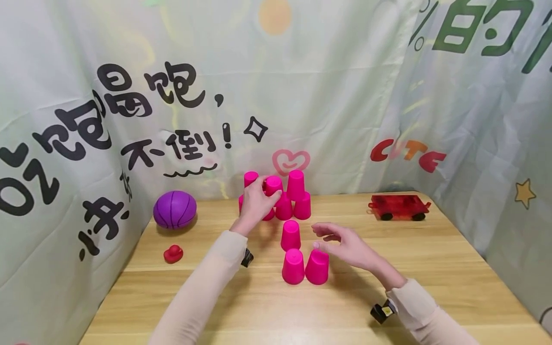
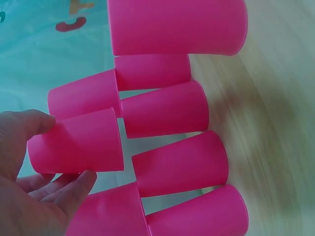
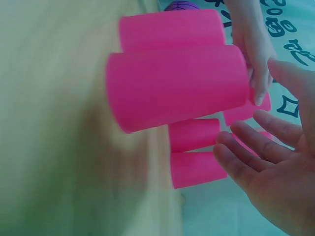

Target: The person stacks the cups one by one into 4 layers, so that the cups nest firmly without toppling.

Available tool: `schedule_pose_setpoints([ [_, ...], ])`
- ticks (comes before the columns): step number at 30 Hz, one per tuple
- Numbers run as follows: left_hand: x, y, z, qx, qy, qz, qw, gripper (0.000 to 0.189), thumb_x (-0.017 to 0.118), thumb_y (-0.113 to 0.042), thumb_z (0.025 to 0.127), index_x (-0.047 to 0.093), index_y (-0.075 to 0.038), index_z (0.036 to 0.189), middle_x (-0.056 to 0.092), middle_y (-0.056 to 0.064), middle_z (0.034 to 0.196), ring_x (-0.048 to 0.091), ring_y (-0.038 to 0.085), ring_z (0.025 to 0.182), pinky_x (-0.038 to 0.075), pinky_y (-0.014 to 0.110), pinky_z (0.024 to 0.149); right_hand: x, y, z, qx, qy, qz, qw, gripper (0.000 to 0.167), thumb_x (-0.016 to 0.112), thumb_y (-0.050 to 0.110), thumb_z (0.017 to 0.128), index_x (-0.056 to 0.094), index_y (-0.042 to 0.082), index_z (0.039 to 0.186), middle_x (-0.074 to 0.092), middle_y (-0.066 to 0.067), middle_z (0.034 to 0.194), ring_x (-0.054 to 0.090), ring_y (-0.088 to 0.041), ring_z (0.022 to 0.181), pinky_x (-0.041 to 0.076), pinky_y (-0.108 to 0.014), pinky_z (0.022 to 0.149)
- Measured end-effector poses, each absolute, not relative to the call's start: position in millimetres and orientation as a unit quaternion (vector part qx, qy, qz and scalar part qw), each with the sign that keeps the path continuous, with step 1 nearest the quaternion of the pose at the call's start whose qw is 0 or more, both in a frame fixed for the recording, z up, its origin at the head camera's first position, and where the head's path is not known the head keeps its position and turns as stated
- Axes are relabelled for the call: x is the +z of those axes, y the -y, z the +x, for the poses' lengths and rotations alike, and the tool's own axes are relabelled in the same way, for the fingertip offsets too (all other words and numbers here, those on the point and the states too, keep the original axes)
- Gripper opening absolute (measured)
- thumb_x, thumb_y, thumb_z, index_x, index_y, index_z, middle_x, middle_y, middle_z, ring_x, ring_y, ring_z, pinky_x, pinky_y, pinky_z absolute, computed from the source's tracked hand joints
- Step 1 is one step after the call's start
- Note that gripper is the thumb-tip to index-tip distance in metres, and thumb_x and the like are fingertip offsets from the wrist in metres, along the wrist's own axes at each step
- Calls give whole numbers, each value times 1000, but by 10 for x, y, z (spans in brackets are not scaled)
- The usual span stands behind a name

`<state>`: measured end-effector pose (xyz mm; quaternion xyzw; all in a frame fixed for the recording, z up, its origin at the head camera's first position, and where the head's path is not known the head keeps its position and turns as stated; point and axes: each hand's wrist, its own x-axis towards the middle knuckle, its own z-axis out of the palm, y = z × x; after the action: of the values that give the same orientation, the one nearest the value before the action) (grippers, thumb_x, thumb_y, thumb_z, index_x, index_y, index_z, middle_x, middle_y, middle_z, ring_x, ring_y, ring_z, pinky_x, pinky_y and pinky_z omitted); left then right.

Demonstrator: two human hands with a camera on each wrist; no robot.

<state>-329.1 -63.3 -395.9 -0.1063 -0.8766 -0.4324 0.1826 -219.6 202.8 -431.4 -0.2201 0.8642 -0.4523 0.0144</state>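
My left hand (image 1: 258, 200) grips an upside-down pink cup (image 1: 273, 186) between thumb and fingers. That cup is over the lower row, between an upper-tier cup (image 1: 251, 178) on the left and another upper cup (image 1: 296, 184) on the right. Bottom-row cups (image 2: 179, 164) stand side by side beneath them, partly hidden by the hand in the head view. My right hand (image 1: 351, 247) is empty, fingers spread and relaxed, at the right of three nearer cups: a rear one (image 1: 291, 235), a front left one (image 1: 293, 267) and a front right one (image 1: 317, 268).
On the wooden table (image 1: 267, 311), a purple ball (image 1: 175, 210) and a small red toy (image 1: 173, 254) lie on the left. A red wheeled toy car (image 1: 399, 208) stands at the back right. Printed curtains (image 1: 336, 105) hang behind and beside the table.
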Motion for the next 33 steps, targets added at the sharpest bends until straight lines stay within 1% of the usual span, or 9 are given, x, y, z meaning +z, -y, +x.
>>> schedule_pose_setpoints([
  [3,-3950,609,-3328,-434,878,-102,175,57,83,-26,89,61,-5,138,74,14,121,73,32,105,64,47,90,-4389,-2053,-2144,-448,-866,-223,22,56,77,35,96,62,8,143,71,-10,137,69,-37,121,56,-57,104],
  [8,-3943,583,-3381,-433,881,-98,164,58,82,-26,91,58,-8,141,74,14,123,74,32,108,64,47,93,-4490,-2066,-2094,-449,-865,-223,35,57,78,36,96,63,7,142,70,-16,135,69,-28,118,58,-53,103],
  [10,-3949,577,-3400,-429,883,-97,164,57,82,-25,91,58,-8,140,74,14,123,73,32,109,64,46,93,-4516,-2064,-2082,-450,-864,-222,40,57,78,36,96,63,7,142,70,-17,134,69,-26,118,58,-51,102],
  [13,-3953,567,-3425,-422,886,-97,168,56,81,-24,92,57,-8,140,74,15,124,73,32,111,63,46,96,-4536,-2064,-2066,-449,-863,-227,41,57,78,35,96,62,5,142,71,-18,133,70,-26,117,59,-50,101],
  [21,-3949,546,-3483,-421,886,-97,166,57,80,-23,93,55,-5,142,72,17,127,72,34,113,63,47,97,-4527,-2053,-2036,-462,-858,-219,54,55,77,35,97,62,7,142,71,-17,134,68,-26,119,57,-54,104],
  [25,-3952,536,-3515,-417,889,-97,165,58,79,-22,94,55,-5,143,72,17,128,72,34,112,63,46,96,-4522,-2064,-2029,-458,-858,-230,47,55,77,34,97,62,4,142,71,-18,134,69,-24,118,57,-52,103],
  [29,-3945,522,-3533,-410,891,-100,167,58,79,-22,94,54,-4,143,72,18,126,73,35,111,63,46,96,-4521,-2103,-2019,-450,-856,-248,50,62,82,32,93,61,0,142,70,-18,134,69,-22,115,60,-48,100],
  [33,-3938,511,-3544,-404,894,-100,167,57,79,-21,95,54,-3,144,71,19,126,72,36,112,63,46,96,-4529,-2143,-2008,-446,-853,-255,88,71,86,32,89,57,-1,146,70,-13,131,69,-23,114,62,-45,97],
])
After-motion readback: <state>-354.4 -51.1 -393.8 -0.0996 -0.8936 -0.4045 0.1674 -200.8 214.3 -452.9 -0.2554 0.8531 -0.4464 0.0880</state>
